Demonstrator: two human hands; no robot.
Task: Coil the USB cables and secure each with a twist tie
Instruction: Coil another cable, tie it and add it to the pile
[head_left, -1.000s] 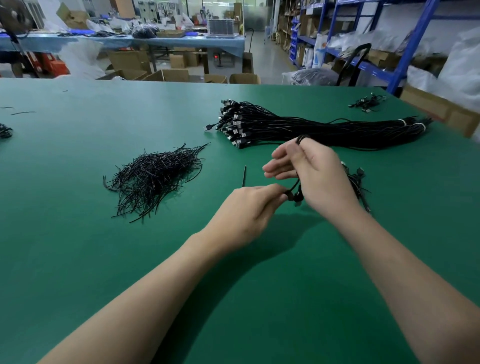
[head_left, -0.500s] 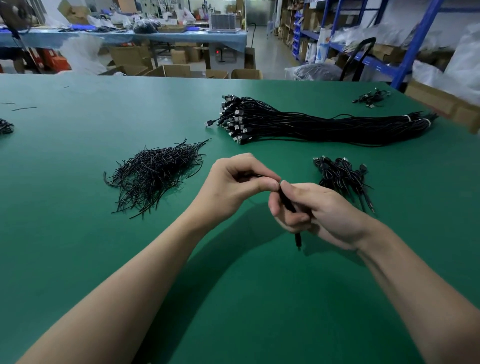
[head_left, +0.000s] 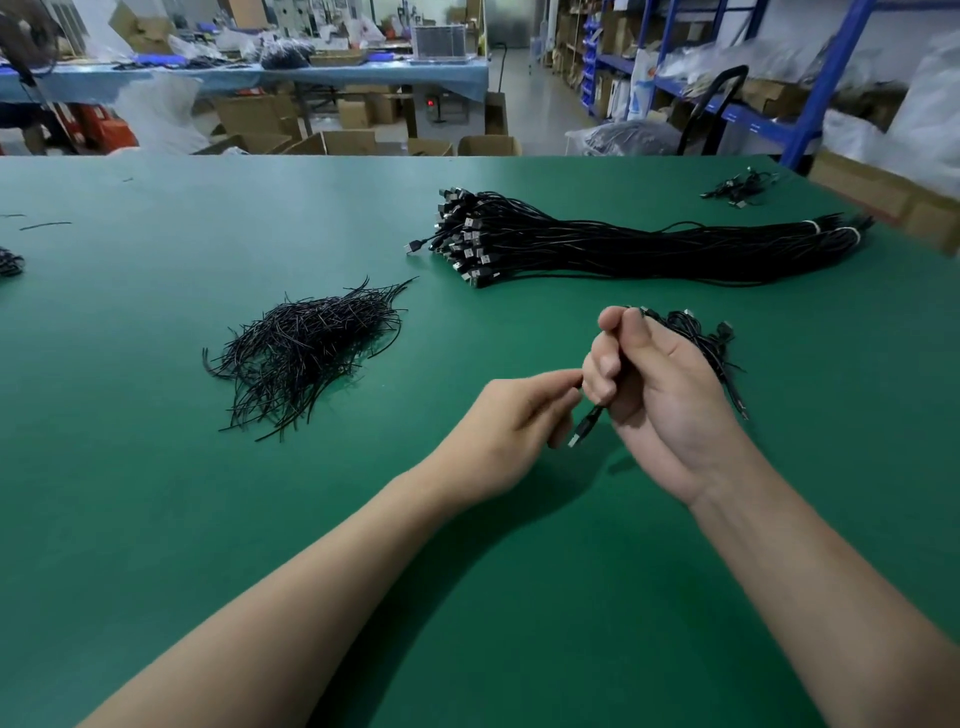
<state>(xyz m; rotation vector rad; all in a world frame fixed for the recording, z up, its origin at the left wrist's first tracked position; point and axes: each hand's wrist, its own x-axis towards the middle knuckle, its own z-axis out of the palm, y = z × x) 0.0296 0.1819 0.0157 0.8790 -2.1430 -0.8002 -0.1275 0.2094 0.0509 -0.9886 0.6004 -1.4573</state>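
I see the loose heap of twist ties (head_left: 311, 348) lying left on the green table (head_left: 156, 493). The left hand (head_left: 511, 423) brings its fingertips together against the right hand's fingers; I cannot tell whether it pinches anything. The right hand (head_left: 665, 400) curls round a black USB cable (head_left: 586, 428) held above the table, plug dangling below the fist, with coiled cables (head_left: 711, 343) just behind it.

Open mat (head_left: 156, 519) between twist ties (head_left: 311, 343) and cable bundle (head_left: 623, 249)
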